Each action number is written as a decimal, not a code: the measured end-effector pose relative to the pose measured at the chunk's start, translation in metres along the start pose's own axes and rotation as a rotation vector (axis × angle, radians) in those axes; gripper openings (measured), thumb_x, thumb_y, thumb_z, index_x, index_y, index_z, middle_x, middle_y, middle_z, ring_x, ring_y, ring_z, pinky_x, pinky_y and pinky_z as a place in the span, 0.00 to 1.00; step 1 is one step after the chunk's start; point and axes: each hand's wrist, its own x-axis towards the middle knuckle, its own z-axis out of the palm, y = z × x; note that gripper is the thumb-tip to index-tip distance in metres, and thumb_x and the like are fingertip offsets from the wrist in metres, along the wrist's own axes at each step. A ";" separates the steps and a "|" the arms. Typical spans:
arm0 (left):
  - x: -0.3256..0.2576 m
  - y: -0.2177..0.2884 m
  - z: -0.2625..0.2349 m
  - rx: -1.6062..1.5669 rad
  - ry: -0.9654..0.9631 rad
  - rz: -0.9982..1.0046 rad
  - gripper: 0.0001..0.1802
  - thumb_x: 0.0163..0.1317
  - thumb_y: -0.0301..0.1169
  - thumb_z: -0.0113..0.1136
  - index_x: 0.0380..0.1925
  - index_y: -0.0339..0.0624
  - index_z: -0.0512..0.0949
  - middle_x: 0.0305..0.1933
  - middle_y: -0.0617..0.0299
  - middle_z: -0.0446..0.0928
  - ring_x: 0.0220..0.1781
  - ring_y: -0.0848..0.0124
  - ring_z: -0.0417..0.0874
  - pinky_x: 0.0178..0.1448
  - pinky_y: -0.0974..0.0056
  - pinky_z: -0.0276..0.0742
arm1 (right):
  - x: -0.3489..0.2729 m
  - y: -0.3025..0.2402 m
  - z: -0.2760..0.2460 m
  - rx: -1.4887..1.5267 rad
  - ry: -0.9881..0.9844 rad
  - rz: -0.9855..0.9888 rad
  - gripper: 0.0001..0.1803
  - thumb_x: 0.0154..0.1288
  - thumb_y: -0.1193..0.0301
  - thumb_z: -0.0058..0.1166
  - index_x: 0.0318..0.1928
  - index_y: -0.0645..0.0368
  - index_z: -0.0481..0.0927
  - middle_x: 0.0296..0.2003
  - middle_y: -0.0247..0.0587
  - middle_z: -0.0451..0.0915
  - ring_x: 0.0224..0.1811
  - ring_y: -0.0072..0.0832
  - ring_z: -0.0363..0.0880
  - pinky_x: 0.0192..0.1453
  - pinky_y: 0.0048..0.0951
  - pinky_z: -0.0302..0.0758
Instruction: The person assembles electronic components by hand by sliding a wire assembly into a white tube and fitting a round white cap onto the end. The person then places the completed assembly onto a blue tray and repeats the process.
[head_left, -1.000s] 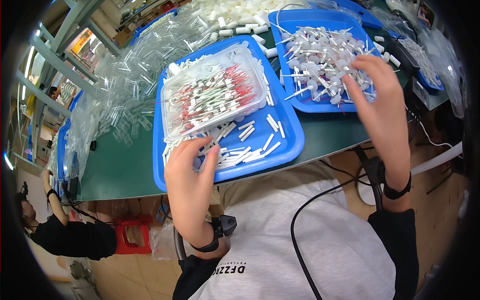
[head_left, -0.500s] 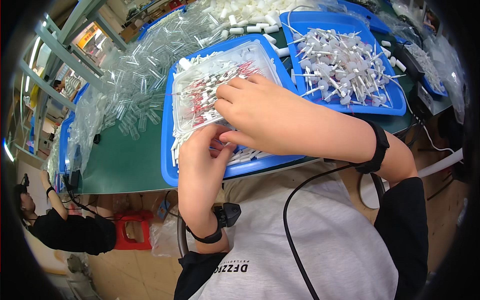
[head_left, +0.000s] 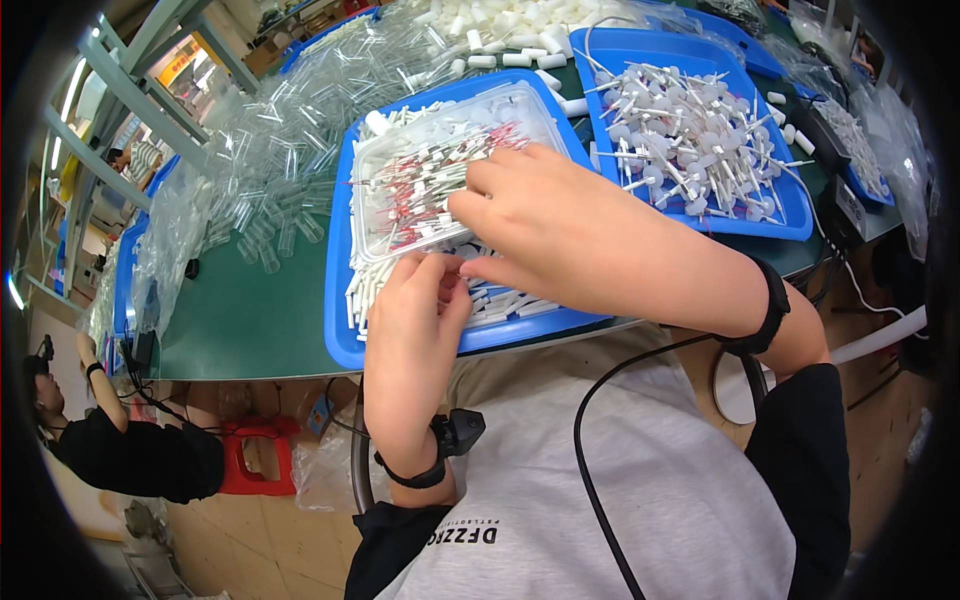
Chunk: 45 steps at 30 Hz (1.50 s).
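Right hand reaches across the clear tray of red-and-white sticks, fingers curled, tips pinched at its near edge. Left hand sits just below, thumb and fingers closed on something small (can't tell what, it's hidden). The tray rests in the blue tray on the green worktop. Best to pick one stick at a time, low and steady, without nudging the clear tray.

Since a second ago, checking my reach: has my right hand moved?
Yes. The right hand crossed leftward from the right blue tray to the clear container, beside the left hand.
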 end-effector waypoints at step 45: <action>-0.007 0.002 0.000 -0.113 0.020 0.169 0.09 0.56 0.22 0.59 0.38 0.37 0.73 0.34 0.53 0.79 0.37 0.56 0.82 0.39 0.57 0.75 | -0.003 -0.010 -0.003 0.051 -0.092 0.062 0.21 0.61 0.61 0.60 0.46 0.67 0.74 0.50 0.50 0.76 0.56 0.45 0.73 0.60 0.40 0.68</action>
